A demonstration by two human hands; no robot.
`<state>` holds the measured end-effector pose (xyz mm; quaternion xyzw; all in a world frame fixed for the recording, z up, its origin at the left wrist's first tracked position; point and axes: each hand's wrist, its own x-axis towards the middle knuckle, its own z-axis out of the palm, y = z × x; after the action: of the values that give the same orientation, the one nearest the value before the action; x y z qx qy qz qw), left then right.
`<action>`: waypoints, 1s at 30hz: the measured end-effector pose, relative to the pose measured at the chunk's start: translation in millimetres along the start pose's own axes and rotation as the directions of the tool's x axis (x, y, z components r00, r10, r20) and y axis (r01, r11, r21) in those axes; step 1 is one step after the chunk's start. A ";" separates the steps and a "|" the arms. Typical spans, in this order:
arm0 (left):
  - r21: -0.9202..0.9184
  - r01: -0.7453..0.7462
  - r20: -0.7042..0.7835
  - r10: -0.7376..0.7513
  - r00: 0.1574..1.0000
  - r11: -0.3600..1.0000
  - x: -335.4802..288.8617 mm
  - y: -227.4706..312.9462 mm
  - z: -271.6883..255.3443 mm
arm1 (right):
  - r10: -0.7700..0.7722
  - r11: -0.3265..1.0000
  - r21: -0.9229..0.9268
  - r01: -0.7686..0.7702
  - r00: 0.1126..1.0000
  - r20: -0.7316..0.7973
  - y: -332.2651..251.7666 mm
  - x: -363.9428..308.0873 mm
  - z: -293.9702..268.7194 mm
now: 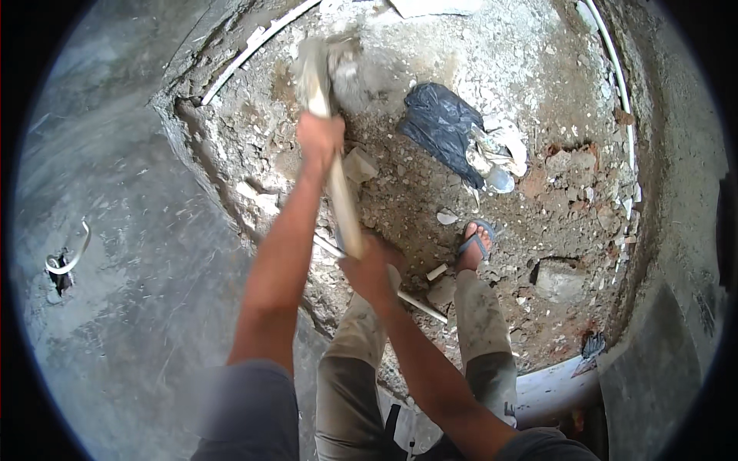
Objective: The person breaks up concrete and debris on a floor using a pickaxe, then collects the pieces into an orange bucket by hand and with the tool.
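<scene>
Both hands are closed round the pale wooden handle (343,203) of a long digging tool that looks like a hoe. My left hand (319,138) grips it high up, near the head. Farther down, close to the butt end, my right hand (373,269) holds on. The tool's head (329,60) is smeared by motion over the loose soil at the far side, so its exact shape is hidden. Blurred grey earth or debris (365,77) lies just right of the head. A pale stone block (360,164) sits beside the handle, right of my left hand.
A black plastic bag (442,127) with whitish scraps lies on the broken ground. White pipes (261,48) run along the pit's edges. Smooth concrete floor (115,192) borders it on the left. My sandalled foot (474,244) stands among rubble, near a concrete lump (561,281).
</scene>
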<state>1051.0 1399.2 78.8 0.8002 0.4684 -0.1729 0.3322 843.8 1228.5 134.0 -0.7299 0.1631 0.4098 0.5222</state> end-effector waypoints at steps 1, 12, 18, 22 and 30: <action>-0.046 0.019 -0.083 -0.023 0.996 0.999 -17.3 -31.7 8.5 | -0.008 1.000 -0.028 0.009 1.000 0.013 24.3 -20.2 -2.4; -0.444 -0.565 -0.523 0.310 0.794 0.696 -175.1 10.5 -144.2 | -0.497 0.815 -0.230 0.532 0.845 0.194 -1.0 39.8 -37.6; 0.460 -0.645 -0.573 0.759 0.309 0.610 -8.6 91.4 -124.2 | -0.485 0.739 -0.432 0.517 0.853 0.191 -47.0 159.2 -62.0; -0.124 -0.143 -0.280 0.104 0.954 0.982 52.5 -26.9 44.4 | -0.173 0.926 -0.315 0.209 0.975 0.140 -30.4 89.6 -30.3; 0.035 0.026 0.154 -0.032 0.988 0.999 72.7 44.6 -12.0 | 0.229 0.871 0.376 -0.317 0.938 0.261 -131.3 26.1 -11.2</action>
<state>1125.6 1438.5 61.2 0.7829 0.4499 -0.2470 0.3517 952.0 1276.1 197.8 -0.5259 0.2922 0.5101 0.6148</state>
